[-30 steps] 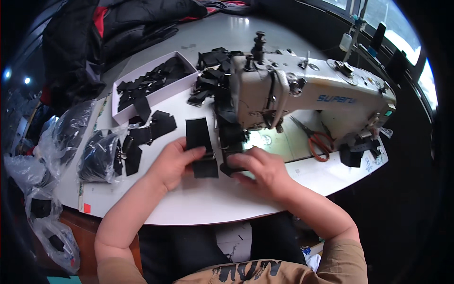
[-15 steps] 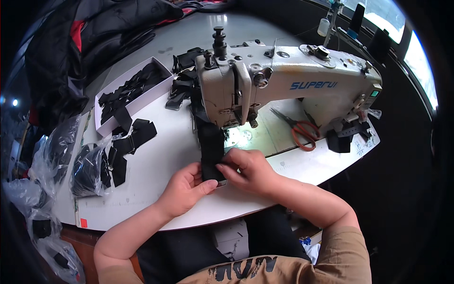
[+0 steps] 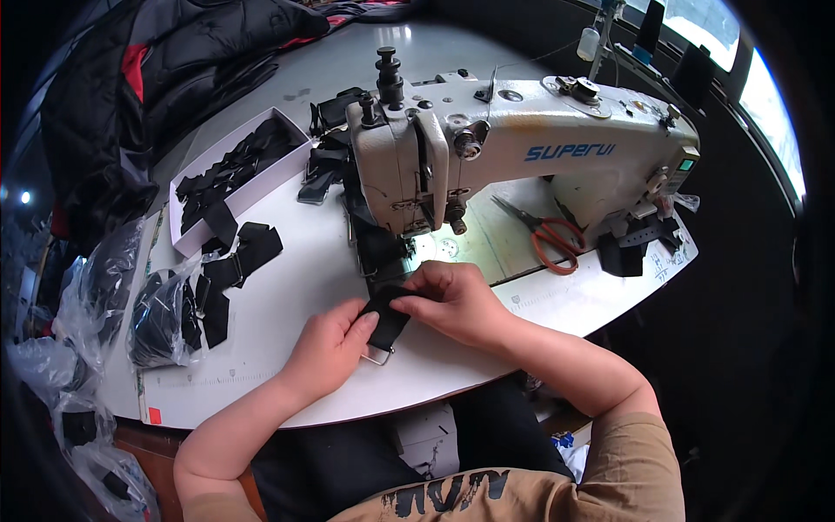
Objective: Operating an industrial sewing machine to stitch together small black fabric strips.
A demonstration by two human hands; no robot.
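Observation:
Both hands pinch a short piece of black webbing strap [image 3: 391, 325] just in front of the sewing machine [image 3: 513, 130]. My left hand [image 3: 329, 348] grips its left edge, thumb on top. Closed on the upper right edge is my right hand [image 3: 454, 300], thumb and forefinger together. A thin metal loop [image 3: 379, 356] sticks out at the strap's near end. Behind the hands, more black webbing [image 3: 379, 250] lies beside the lit needle area, with metal loops along its left side. Whether it joins the held piece, I cannot tell.
Orange-handled scissors [image 3: 555, 244] lie under the machine's arm. Left of the machine stands a white box [image 3: 277, 190] of black strap pieces, with loose straps [image 3: 252, 252] beside it. Plastic bags [image 3: 161, 317] sit at the left edge. Black padded fabric [image 3: 204, 74] is heaped behind.
The strap's near part, which ran straight from the machine, is now bent and angled between my hands. Its metal loop shows more. My left hand has shifted slightly left, the right slightly up.

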